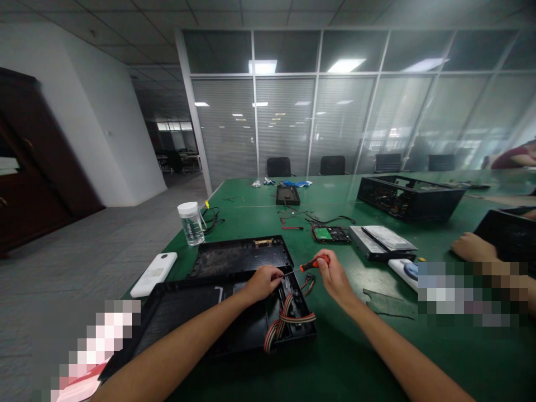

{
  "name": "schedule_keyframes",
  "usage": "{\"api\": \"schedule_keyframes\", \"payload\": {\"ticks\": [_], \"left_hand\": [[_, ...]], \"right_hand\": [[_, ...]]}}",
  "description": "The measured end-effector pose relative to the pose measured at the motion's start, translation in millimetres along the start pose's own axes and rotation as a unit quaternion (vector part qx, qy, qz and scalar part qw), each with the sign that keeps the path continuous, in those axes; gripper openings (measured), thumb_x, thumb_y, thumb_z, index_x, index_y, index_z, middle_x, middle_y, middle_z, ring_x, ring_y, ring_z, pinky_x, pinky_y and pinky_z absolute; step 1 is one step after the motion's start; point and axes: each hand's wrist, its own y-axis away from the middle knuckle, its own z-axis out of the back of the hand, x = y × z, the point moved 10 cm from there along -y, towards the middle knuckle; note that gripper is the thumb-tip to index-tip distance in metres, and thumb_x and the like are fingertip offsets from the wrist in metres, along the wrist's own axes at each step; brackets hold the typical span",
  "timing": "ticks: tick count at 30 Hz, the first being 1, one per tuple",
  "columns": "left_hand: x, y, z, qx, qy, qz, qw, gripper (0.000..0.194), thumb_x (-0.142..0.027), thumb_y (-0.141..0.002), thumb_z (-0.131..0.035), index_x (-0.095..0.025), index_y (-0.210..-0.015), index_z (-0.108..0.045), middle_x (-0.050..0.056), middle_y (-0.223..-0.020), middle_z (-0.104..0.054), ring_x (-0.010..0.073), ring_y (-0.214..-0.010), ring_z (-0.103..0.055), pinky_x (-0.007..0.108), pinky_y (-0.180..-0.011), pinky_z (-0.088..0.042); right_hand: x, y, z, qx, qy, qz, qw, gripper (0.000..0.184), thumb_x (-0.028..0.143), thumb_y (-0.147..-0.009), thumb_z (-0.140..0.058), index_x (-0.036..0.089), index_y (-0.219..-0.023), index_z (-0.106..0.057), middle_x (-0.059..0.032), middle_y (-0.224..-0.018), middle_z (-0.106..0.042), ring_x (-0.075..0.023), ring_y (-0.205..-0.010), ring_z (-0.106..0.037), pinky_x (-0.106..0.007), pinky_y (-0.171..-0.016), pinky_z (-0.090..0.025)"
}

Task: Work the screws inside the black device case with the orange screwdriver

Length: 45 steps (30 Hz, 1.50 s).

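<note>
My right hand (334, 274) is closed around the red and black handle of a screwdriver (312, 263), whose shaft points left. At the shaft's tip, the fingers of my left hand (263, 283) are pinched together; what they hold is too small to make out. Both hands are over the right part of an open black computer case (180, 312) lying flat before me. Striped multicoloured cables (280, 325) loop over its right end. Just behind the case lies a flat black panel (238, 258) with a brass-coloured strip near its far edge.
A clear water bottle (191, 224) and a white device (154, 274) stand left. To the right are a green circuit board (329, 233), a drive (381, 241) and a black chassis (408, 198). Another person's hand (473, 247) touches a dark case (505, 234). Loose cables (307, 218) lie mid-table.
</note>
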Motion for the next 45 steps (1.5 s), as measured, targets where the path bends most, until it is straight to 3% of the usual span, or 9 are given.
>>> {"api": "schedule_keyframes", "payload": {"ticks": [11, 22, 29, 35, 38, 41, 45], "left_hand": [[5, 0, -3.5, -0.002, 0.014, 0.003, 1.000, 0.020, -0.016, -0.076, -0.053, -0.017, -0.089, -0.068, 0.004, -0.085, -0.066, 0.0163, -0.079, -0.059, 0.027, -0.077, -0.045], [5, 1, -1.9, -0.012, 0.030, 0.000, 0.999, 0.019, -0.016, -0.076, -0.053, -0.016, -0.087, -0.068, 0.004, -0.084, -0.066, 0.0159, -0.078, -0.059, 0.026, -0.076, -0.045], [4, 1, -0.2, -0.015, 0.033, 0.002, 0.999, 0.019, -0.015, -0.076, -0.054, -0.016, -0.087, -0.068, 0.003, -0.082, -0.066, 0.0156, -0.076, -0.059, 0.024, -0.074, -0.045], [5, 1, -1.3, -0.008, 0.030, 0.004, 1.000, 0.018, -0.014, -0.075, -0.055, -0.016, -0.088, -0.069, 0.003, -0.082, -0.066, 0.0154, -0.077, -0.058, 0.023, -0.074, -0.044], [5, 1, -1.3, -0.008, 0.037, 0.004, 0.999, 0.018, -0.013, -0.075, -0.055, -0.016, -0.087, -0.069, 0.003, -0.082, -0.066, 0.0149, -0.076, -0.058, 0.023, -0.073, -0.044], [3, 1, -1.4, -0.006, 0.039, 0.003, 0.999, 0.018, -0.014, -0.076, -0.054, -0.016, -0.087, -0.069, 0.003, -0.081, -0.066, 0.0146, -0.075, -0.058, 0.022, -0.072, -0.044], [2, 1, -1.4, -0.008, 0.033, 0.002, 0.999, 0.017, -0.013, -0.075, -0.055, -0.016, -0.085, -0.069, 0.002, -0.079, -0.066, 0.0143, -0.074, -0.058, 0.022, -0.071, -0.043]], "right_hand": [[9, -2, 2, 0.012, 0.030, 0.009, 0.999, 0.024, 0.042, -0.087, -0.034, 0.021, -0.091, -0.045, -0.0036, -0.078, -0.059, -0.0181, -0.073, -0.056, -0.027, -0.066, -0.041], [4, -2, 1, 0.006, 0.017, -0.007, 1.000, 0.027, 0.044, -0.088, -0.032, 0.020, -0.093, -0.044, -0.0023, -0.074, -0.055, -0.0166, -0.065, -0.052, -0.027, -0.064, -0.041], [32, -10, -5, 0.048, 0.067, 0.048, 0.995, 0.022, 0.040, -0.087, -0.035, 0.021, -0.088, -0.047, -0.0033, -0.077, -0.056, -0.0166, -0.068, -0.052, -0.027, -0.067, -0.040], [26, -10, -2, 0.021, 0.061, 0.045, 0.997, 0.023, 0.039, -0.088, -0.034, 0.019, -0.091, -0.046, -0.0028, -0.077, -0.057, -0.0159, -0.068, -0.054, -0.026, -0.065, -0.041], [36, -10, -2, 0.034, 0.093, 0.072, 0.992, 0.025, 0.038, -0.088, -0.033, 0.019, -0.089, -0.048, -0.0030, -0.076, -0.058, -0.0150, -0.067, -0.055, -0.025, -0.065, -0.041], [62, -15, -7, 0.086, 0.196, 0.117, 0.970, 0.030, 0.043, -0.087, -0.036, 0.018, -0.087, -0.053, -0.0041, -0.073, -0.061, -0.0162, -0.066, -0.057, -0.024, -0.063, -0.040], [95, -27, -17, 0.165, 0.416, 0.114, 0.887, 0.047, 0.053, -0.087, -0.030, 0.016, -0.076, -0.057, -0.0117, -0.068, -0.064, -0.0235, -0.067, -0.062, -0.028, -0.061, -0.037]]}}
